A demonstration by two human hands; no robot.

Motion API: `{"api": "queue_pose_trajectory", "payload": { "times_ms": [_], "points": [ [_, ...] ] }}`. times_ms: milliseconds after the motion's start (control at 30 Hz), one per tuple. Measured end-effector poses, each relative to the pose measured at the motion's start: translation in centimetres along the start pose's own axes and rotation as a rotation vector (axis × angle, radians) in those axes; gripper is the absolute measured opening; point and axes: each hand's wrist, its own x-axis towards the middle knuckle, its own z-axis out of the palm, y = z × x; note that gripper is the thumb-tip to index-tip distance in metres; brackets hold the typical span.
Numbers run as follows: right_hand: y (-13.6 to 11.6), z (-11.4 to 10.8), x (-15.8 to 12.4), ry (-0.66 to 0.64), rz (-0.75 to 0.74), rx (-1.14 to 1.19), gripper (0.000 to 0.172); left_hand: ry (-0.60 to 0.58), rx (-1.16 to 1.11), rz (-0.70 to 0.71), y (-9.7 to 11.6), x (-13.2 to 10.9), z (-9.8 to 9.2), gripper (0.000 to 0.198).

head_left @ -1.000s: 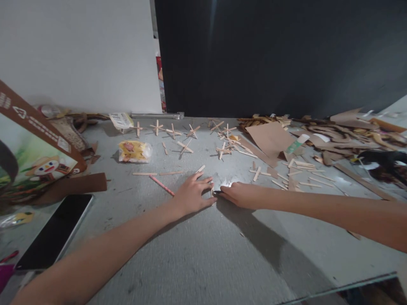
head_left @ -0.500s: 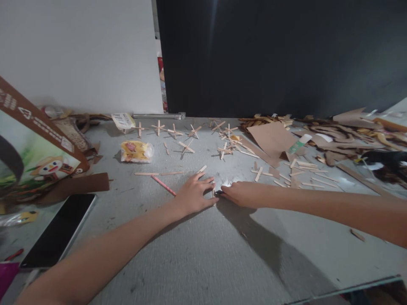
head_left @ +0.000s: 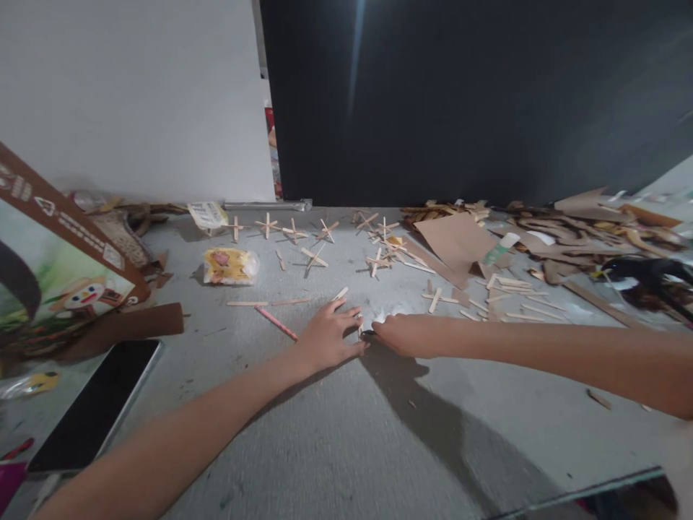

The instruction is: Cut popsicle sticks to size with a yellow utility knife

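Pale wooden stick [head_left: 360,330], dark tool [head_left: 369,333] beside it

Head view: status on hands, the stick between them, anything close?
Left hand spread on table, at small wooden stick. Right hand gripping dark tool, tip near the stick. Pink straw lying close by left hand.

Black-screened rectangular phone [head_left: 94,404] left, near brown-bordered, cartoon-printed bag [head_left: 62,263]. Yellow-printed plastic packet [head_left: 230,266] farther back. Tall black panel [head_left: 465,101] behind.
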Motion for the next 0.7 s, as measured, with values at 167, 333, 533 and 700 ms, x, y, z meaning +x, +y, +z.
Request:
{"api": "queue_pose_trajectory", "payload": {
  "times_ms": [167, 333, 533, 700],
  "points": [
    [-0.6, 0.9, -0.3, 0.061, 0.053, 0.032, 0.025, 0.003, 0.033, 0.011, 0.1, 0.1, -0.1, 0.038],
    [-0.8, -1.0, -0.3, 0.018, 0.03, 0.0, 0.02, 0.028, 0.026, 0.043, -0.1, 0.3, 0.0, 0.031],
    [-0.7, -2.3, -0.4, -0.036, 0.01, -0.01, 0.02, 0.04, 0.018, 0.07, -0.5, 0.3, 0.2, 0.029],
    [-0.9, -1.2, -0.7, -0.008, 0.052, 0.028, 0.025, 0.055, 0.046, 0.062, -0.7, 0.2, 0.4, 0.034]
  ]
}}
